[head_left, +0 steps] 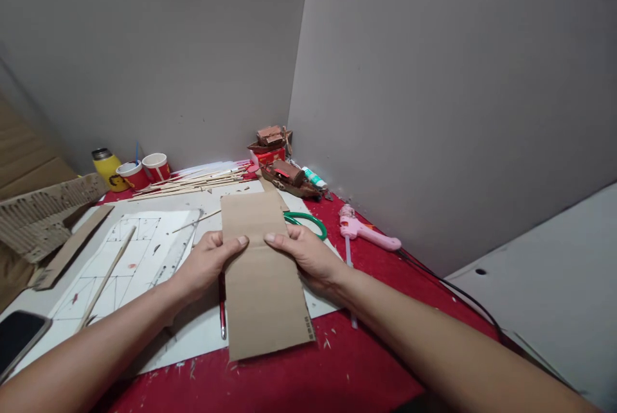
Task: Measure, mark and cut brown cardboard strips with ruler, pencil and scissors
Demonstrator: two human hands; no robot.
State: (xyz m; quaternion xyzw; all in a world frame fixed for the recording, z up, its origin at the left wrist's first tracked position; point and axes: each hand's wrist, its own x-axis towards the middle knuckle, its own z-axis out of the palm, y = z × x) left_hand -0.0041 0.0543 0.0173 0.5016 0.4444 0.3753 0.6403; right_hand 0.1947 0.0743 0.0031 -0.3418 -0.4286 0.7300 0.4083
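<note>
A rectangular piece of brown cardboard (265,304) is held up by both hands over the table, with a faint crease across it near the thumbs. My left hand (212,259) grips its left edge, thumb on top and fingers underneath. On the opposite edge, my right hand (308,255) holds it the same way, the two thumbs pointing at each other. Green-handled scissors (315,223) show partly behind the cardboard, just past my right hand. A red pen (222,310) lies by the cardboard's left edge, partly covered.
A pink glue gun (369,233) with a black cord lies on the red tabletop (366,361) at right. Thin wooden sticks (202,182), cups (155,166) and a yellow bottle (108,169) stand behind. Left are a drawing sheet (106,272) and a phone (22,339). Model boats (289,175) sit against the wall.
</note>
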